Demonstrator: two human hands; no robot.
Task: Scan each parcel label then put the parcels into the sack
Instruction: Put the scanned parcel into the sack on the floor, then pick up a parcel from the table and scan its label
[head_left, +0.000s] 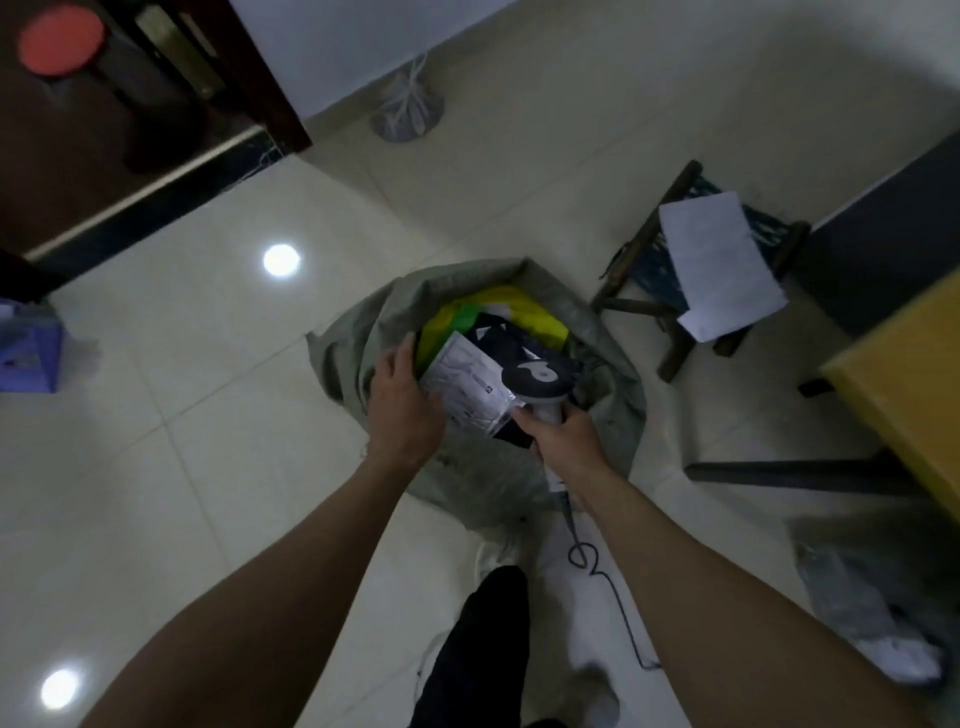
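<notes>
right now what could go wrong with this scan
The scanner sits very close over the label, so the read may fail. The left hand holds the parcel above the open sack; a slip drops it in unscanned. The cable loops on the floor by the shoe and could snag.

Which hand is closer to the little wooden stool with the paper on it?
Right. The right hand, gripping the scanner over the sack, is on the side toward the stool; the left hand holds the parcel farther from it.
</notes>
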